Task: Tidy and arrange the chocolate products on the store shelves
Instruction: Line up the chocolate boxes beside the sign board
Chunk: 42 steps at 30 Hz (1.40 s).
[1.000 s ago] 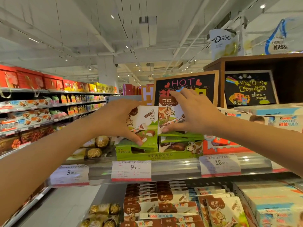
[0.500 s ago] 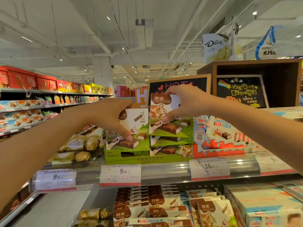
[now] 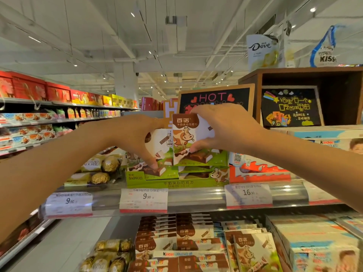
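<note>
Chocolate boxes (image 3: 184, 140), white and green with a cartoon cow, sit in both our hands at the top shelf. Our right hand (image 3: 224, 128) pinches the upright front box: the fingers curl over its top edge while the thumb presses its lower right face, just above the pictured chocolate bar. Our left hand (image 3: 135, 138) grips a second box (image 3: 159, 152) just beside it, on the left and slightly lower; the fingers wrap its upper left part and one fingertip touches its lower front. Both boxes stand in a green display tray (image 3: 172, 182) on the shelf (image 3: 196, 197), with more of the same boxes stacked under the right one. Gold foil-wrapped chocolates (image 3: 102, 167) lie to the left of the tray, and a red and white box (image 3: 259, 169) lies to its right. Price tags (image 3: 144, 200) hang along the shelf edge. Behind our hands stands a chalkboard sign (image 3: 216, 98) reading HOT. The shelf below holds more cow-printed boxes (image 3: 192, 234).
</note>
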Motion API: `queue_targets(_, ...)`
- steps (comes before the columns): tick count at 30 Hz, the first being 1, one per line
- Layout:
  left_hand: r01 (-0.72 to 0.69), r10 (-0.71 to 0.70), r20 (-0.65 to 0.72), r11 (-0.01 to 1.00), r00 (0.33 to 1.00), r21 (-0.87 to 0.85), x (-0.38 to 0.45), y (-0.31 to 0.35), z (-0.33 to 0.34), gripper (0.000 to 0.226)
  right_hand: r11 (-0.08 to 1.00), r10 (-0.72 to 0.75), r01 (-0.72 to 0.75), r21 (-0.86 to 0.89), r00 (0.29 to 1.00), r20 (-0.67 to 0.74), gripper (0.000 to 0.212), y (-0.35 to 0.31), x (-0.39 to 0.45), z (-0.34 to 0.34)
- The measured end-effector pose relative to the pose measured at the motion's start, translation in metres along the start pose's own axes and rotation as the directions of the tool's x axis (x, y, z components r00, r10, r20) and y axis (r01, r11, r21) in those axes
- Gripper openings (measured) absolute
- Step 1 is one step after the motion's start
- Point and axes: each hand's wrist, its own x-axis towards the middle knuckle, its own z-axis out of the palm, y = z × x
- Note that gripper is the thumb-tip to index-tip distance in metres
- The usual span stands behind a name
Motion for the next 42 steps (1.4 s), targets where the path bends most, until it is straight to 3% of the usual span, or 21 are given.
queue_targets(2,-0.052,0.052,-0.021,0.999,0.998,0.008,-0.002,0.000,0.001,0.090,0.999,-0.037,0.036,-0.028,0.999,-0.022,0.085,-0.001,0.005,-0.001)
queue_targets(6,-0.112,0.125,-0.057,0.976,0.991,0.185,-0.006,-0.001,0.008,0.097,0.984,0.063,-0.051,0.173,0.996,-0.064,0.085,-0.010,0.009,0.002)
queue_targets(8,-0.114,0.136,-0.078,0.966,0.988,0.230,-0.007,-0.004,0.012,0.103,0.987,0.056,-0.048,0.152,0.997,-0.050,0.086,-0.016,0.008,0.008)
queue_targets(11,-0.127,0.151,-0.104,0.970,0.983,0.205,-0.008,-0.010,0.016,0.103,0.999,0.016,-0.014,0.044,0.999,-0.035,0.084,-0.021,0.001,0.014)
queue_targets(14,-0.147,0.156,-0.093,0.984,0.983,0.100,-0.008,-0.016,0.015,0.100,0.999,-0.026,0.027,0.044,0.999,-0.043,0.083,-0.019,-0.007,0.019)
queue_targets(16,-0.182,0.183,-0.106,0.983,0.977,0.020,-0.007,-0.017,0.013,0.088,0.994,-0.093,0.095,0.054,0.995,-0.042,0.082,-0.017,-0.011,0.021)
queue_targets(19,-0.225,0.218,-0.137,0.973,0.966,-0.042,-0.008,-0.015,0.010,0.074,0.994,-0.087,0.084,0.064,0.995,0.050,0.083,-0.014,-0.014,0.023)
queue_targets(28,-0.203,0.194,-0.092,0.974,0.977,-0.099,-0.006,-0.012,0.005,0.076,0.988,-0.152,0.153,0.007,0.977,0.150,0.088,0.002,-0.010,0.017)
queue_targets(34,-0.185,0.177,-0.132,0.982,0.975,-0.046,-0.004,-0.014,0.010,0.079,0.979,-0.115,0.095,0.179,0.988,0.105,0.084,0.002,-0.026,0.032)
queue_targets(40,-0.216,0.200,-0.134,0.970,0.970,-0.114,0.000,-0.009,0.005,0.042,0.981,-0.047,0.026,0.194,0.993,0.107,0.067,-0.004,-0.026,0.025)
queue_targets(42,-0.186,0.168,-0.130,0.973,0.977,-0.141,0.004,-0.009,0.001,0.063,0.975,-0.025,0.002,0.221,0.995,0.100,0.064,-0.005,-0.026,0.023)
